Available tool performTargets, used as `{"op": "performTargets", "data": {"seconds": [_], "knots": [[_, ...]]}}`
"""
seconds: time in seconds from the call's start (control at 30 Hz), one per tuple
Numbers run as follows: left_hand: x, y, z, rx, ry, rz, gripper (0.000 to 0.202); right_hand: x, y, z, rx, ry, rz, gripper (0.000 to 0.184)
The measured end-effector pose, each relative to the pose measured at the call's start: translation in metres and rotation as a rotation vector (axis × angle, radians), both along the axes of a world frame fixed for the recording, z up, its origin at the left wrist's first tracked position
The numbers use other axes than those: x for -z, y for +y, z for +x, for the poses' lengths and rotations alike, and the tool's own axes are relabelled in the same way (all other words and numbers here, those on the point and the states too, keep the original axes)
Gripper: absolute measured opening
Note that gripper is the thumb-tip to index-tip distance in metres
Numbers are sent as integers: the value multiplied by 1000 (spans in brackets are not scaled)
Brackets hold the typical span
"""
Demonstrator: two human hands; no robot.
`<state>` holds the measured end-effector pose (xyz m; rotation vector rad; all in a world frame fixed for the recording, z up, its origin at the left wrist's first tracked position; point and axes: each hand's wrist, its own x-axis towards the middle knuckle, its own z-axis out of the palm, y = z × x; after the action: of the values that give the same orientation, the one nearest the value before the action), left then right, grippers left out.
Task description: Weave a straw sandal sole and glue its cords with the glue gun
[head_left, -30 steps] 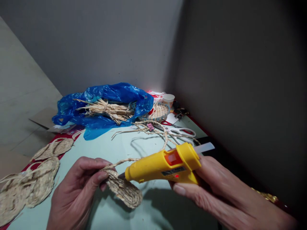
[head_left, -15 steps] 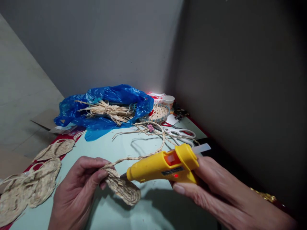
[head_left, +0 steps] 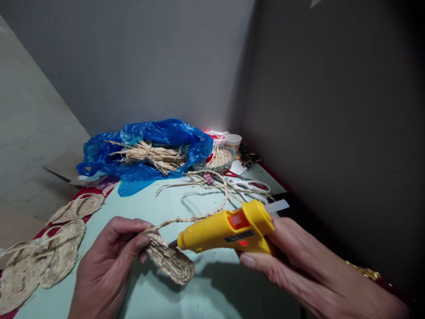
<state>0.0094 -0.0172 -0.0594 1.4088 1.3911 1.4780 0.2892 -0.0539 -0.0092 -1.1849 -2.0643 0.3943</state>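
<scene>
My left hand [head_left: 106,261] pinches one end of a small coiled piece of braided straw [head_left: 171,262] just above the pale green table top [head_left: 179,208]. A braided straw cord [head_left: 199,212] trails from that piece toward the back of the table. My right hand [head_left: 292,261] grips a yellow hot glue gun [head_left: 229,230] with a clear glue stick poking out behind. The gun's metal tip touches the upper edge of the coiled piece. A small red light glows on the gun's side.
Several flat woven straw pieces [head_left: 43,257] lie at the left edge. A blue plastic bag [head_left: 146,150] with a straw bundle [head_left: 149,156] sits at the back. A small woven basket [head_left: 219,158], a white cup [head_left: 233,141] and white-handled scissors [head_left: 252,185] lie near the dark right wall.
The glue gun and the coiled piece have shifted slightly; the gun's tip stays on the piece. Both hands keep their grip.
</scene>
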Motion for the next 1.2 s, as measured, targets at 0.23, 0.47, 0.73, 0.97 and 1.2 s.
{"op": "performTargets", "data": {"seconds": [0.23, 0.47, 0.73, 0.97, 1.2], "knots": [[-2, 5, -3, 8, -24, -14, 21, -5, 4, 2, 13, 64, -276, 23], [-2, 20, -6, -27, -93, -30, 31, -3, 25, 7, -89, 570, -799, 32], [-6, 27, -4, -61, -147, -36, 31, 27, 32, 7, -45, 435, -1005, 31], [-11, 20, 1, -20, -150, -66, 32, 30, 26, 10, 79, 121, -841, 36], [-5, 16, 2, 55, -104, -122, 30, -1, 9, -18, 201, -464, 63, 22]]}}
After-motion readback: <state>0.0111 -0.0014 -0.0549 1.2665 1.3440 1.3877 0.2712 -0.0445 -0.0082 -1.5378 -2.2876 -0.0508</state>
